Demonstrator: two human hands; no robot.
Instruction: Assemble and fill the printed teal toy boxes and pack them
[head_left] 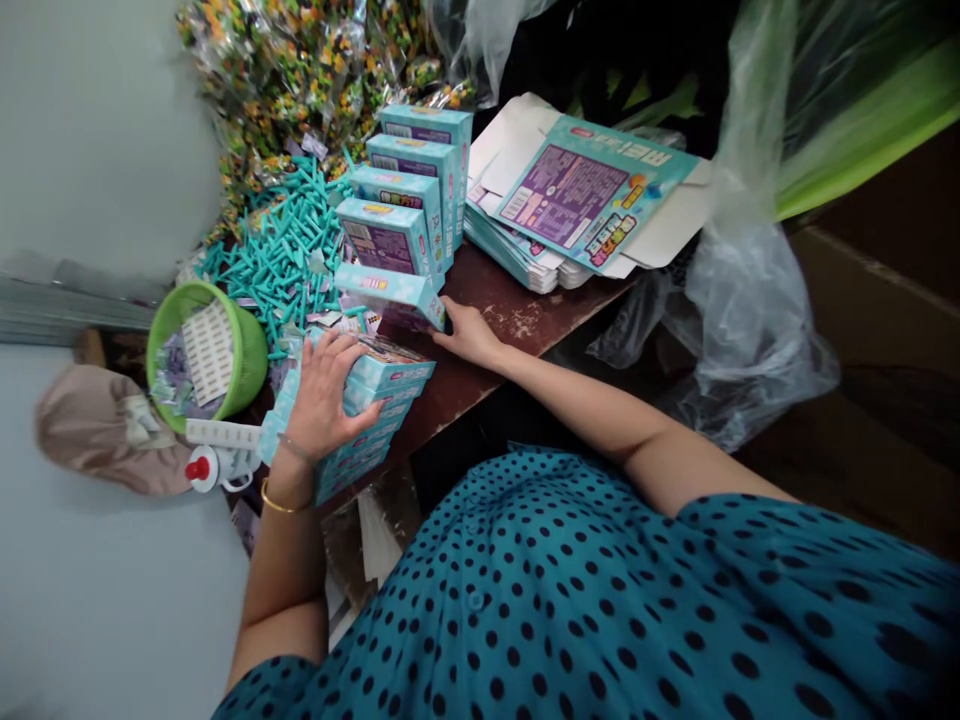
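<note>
My left hand [321, 395] lies with its fingers stretched over the top of a stack of small light-blue boxes [364, 440], thumb along the near side. The topmost box's upper face is partly hidden by the hand, and colourful contents seem to show there. My right hand [474, 335] pinches the right end of another light-blue box [394, 292], which leans tilted on the table. Behind that one, a row of similar blue and purple boxes [386, 235] stands upright.
Flattened printed cartons [577, 195] are piled at the right of the brown table [517, 300]. Teal stick-like pieces [285, 245] lie heaped at left, before shiny multicoloured packets [300, 80]. A green basket [251, 350], a white cup with a red knob [214, 468] and clear plastic bags [742, 310] surround them.
</note>
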